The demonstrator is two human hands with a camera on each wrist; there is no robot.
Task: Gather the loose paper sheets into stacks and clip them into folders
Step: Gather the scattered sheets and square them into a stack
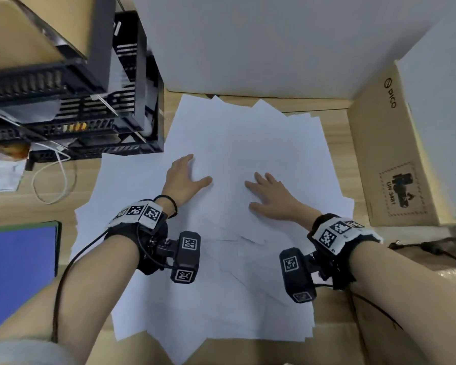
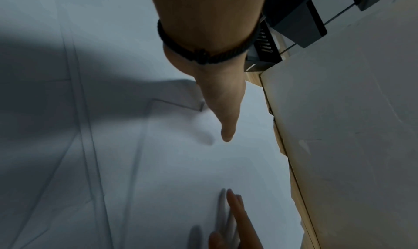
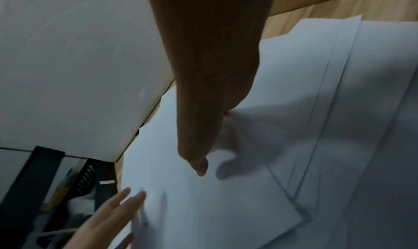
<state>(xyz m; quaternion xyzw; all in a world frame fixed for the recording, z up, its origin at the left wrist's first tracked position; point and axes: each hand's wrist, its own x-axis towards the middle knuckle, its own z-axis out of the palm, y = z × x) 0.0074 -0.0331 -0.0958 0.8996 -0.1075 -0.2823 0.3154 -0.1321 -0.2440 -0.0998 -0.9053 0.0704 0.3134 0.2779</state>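
Several loose white paper sheets (image 1: 261,143) lie fanned and overlapping across the wooden desk (image 1: 337,109). My left hand (image 1: 186,177) lies flat on the pile with fingers straight and the thumb spread, palm down. My right hand (image 1: 270,197) also rests flat on the sheets, a little to the right and nearer me. In the left wrist view my left hand (image 2: 222,113) stretches over the paper (image 2: 181,172) and the other hand's fingertips (image 2: 233,204) show below. The right wrist view shows my right hand (image 3: 203,127) pressing on the sheets (image 3: 248,190). A blue folder (image 1: 16,275) lies at the left edge.
A black stacked file tray (image 1: 90,106) stands at the back left, with a white cable (image 1: 53,180) looped in front of it. A cardboard box (image 1: 390,159) stands at the right. A white panel (image 1: 261,43) closes off the back of the desk.
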